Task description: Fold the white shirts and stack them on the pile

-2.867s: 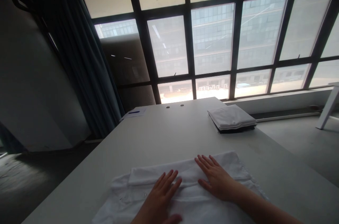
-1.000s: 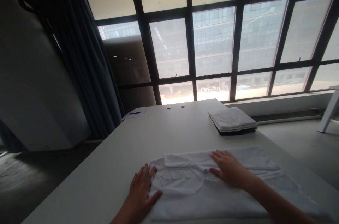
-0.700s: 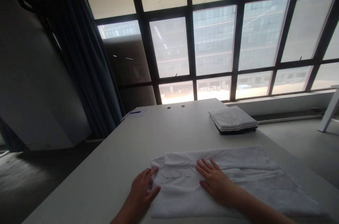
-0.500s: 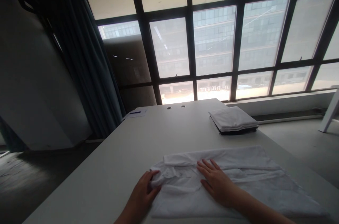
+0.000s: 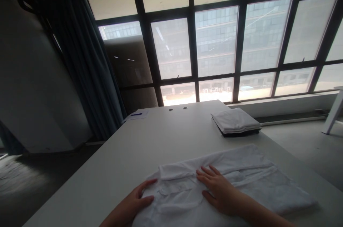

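A white shirt (image 5: 235, 180) lies folded lengthwise on the white table in front of me, its near part cut off by the bottom edge of the view. At the collar end on its left, my left hand (image 5: 134, 198) grips the cloth, thumb and index finger on top; its other fingers are mostly hidden. My right hand (image 5: 221, 191) rests flat on the middle of the shirt, palm down with fingers spread. Creases run through the cloth around both hands, and a small button shows near the collar.
Beyond the shirt, a stack of folded white cloth (image 5: 235, 121) with a dark layer beneath sits by the right edge of the table (image 5: 171, 134). Paper with a blue pen (image 5: 136, 114) lies at the far left corner. A blue curtain (image 5: 91, 69) hangs beside the windows.
The shirt has turned and slid left and toward me at its collar end. My left hand has moved left and nearer with it; my right hand has shifted slightly left.
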The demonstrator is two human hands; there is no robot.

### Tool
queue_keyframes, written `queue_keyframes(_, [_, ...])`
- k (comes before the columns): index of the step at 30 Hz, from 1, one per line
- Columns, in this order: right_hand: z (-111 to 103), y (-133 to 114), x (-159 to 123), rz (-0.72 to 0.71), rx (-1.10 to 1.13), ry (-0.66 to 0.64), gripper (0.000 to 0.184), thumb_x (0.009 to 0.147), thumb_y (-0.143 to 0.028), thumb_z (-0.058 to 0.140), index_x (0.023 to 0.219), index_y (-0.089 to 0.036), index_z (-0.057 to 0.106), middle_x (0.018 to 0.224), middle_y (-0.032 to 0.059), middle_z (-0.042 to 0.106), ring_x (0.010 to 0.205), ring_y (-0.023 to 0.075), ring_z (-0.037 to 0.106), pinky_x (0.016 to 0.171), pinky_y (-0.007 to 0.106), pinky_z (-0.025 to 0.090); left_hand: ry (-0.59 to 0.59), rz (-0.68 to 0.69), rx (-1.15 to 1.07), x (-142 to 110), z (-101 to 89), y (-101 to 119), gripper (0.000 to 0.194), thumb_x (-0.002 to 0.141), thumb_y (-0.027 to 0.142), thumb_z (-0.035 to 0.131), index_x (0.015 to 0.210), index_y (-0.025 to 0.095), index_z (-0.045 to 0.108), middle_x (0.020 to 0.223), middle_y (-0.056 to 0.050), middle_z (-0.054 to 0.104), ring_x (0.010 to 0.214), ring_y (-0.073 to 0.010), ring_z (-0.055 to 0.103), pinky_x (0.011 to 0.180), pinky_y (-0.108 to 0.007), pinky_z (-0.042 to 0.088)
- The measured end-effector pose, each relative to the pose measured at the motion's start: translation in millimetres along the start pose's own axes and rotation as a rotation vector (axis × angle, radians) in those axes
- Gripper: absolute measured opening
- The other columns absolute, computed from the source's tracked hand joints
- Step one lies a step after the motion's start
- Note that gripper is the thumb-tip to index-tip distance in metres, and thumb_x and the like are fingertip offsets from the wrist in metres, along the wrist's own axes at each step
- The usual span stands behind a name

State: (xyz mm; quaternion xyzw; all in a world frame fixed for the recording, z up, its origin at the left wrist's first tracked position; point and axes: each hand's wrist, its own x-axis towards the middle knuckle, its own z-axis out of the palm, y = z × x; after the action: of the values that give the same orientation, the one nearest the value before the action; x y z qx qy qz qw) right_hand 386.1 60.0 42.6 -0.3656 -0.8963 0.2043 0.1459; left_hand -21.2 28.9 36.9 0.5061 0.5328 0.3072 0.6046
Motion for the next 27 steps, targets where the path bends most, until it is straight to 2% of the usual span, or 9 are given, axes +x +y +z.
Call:
queue_keyframes(4, [-3,-2,0,0.007,-0.013,0.001,0.061,0.092,-0.036,0.053,0.152,-0.026,0.046,0.157,0.0069,0.046,0.148,0.0286,0.035,0.126,0.051,0.016,0.062,0.097,0.100,-1,-0.3,1,0.088,0.069,0.052,0.081,0.147,0.026,0.052,0.152,-0.008,0.055,0.134,-0.0334,0.057,0.111,-0.047,0.047])
queue_keyframes(7, [-7,-3,0,0.033,-0.022,0.057,0.064,0.085,-0.036,0.062,0.147,-0.024,0.052,0.149,0.0104,0.054,0.138,0.0301,0.046,0.122,0.049,0.025,0.105,0.144,0.211,1,-3.1,-1,0.086,0.070,0.049,0.078,0.148,0.023,0.052,0.156,-0.008,0.049,0.144,-0.0334,0.046,0.118,-0.047,0.039])
queue_keyframes(10, [-8,-3,0,0.070,-0.020,0.119,0.050,0.081,-0.031,0.063,0.131,-0.023,0.064,0.132,0.0108,0.062,0.124,0.0284,0.053,0.117,0.047,0.031,0.108,0.140,0.221,-1,-7.3,-3,0.084,0.071,0.038,0.077,0.149,0.024,0.050,0.158,-0.006,0.047,0.146,-0.0314,0.043,0.120,-0.046,0.036])
queue_keyframes(13, [-2,-4,2,0.066,0.001,0.112,0.037,0.086,-0.028,0.059,0.122,-0.025,0.068,0.124,0.0084,0.063,0.119,0.0264,0.054,0.114,0.045,0.033,0.127,0.122,0.170,-7,-9.5,4,0.084,0.070,0.031,0.078,0.150,0.025,0.050,0.159,-0.005,0.046,0.146,-0.0300,0.043,0.121,-0.044,0.035])
queue_keyframes(18, [16,-12,12,0.098,0.003,0.140,0.029,0.090,-0.022,0.056,0.116,-0.027,0.069,0.122,0.0055,0.062,0.117,0.0241,0.052,0.110,0.040,0.035,0.049,0.070,-0.106,-23,-3.7,45,0.079,0.079,0.042,0.079,0.150,0.030,0.047,0.158,-0.004,0.048,0.132,-0.0321,0.059,0.111,-0.048,0.048])
queue_keyframes(21, [26,-17,17,0.097,0.009,0.161,0.027,0.090,-0.021,0.056,0.113,-0.027,0.069,0.122,0.0047,0.063,0.116,0.0236,0.052,0.109,0.039,0.034,0.075,0.076,-0.181,-29,9.2,80,0.080,0.080,0.043,0.080,0.151,0.030,0.046,0.155,-0.006,0.051,0.123,-0.0314,0.065,0.106,-0.048,0.053])
queue_keyframes(24, [32,-17,18,0.100,0.047,0.185,0.029,0.089,-0.023,0.058,0.114,-0.027,0.069,0.122,0.0052,0.063,0.117,0.0247,0.053,0.110,0.041,0.034,0.071,0.090,-0.140,-28,33.5,115,0.082,0.081,0.041,0.081,0.153,0.027,0.043,0.145,-0.008,0.060,0.114,-0.0287,0.069,0.100,-0.045,0.057])
queue_keyframes(27, [35,-11,21,0.104,0.168,0.254,0.031,0.086,-0.026,0.061,0.116,-0.026,0.069,0.119,0.0061,0.066,0.117,0.0252,0.055,0.111,0.041,0.036,-0.014,0.092,-0.041,-21,69.8,146,0.092,0.083,0.040,0.080,0.159,0.025,0.030,0.121,-0.009,0.071,0.090,-0.0236,0.074,0.077,-0.038,0.064])
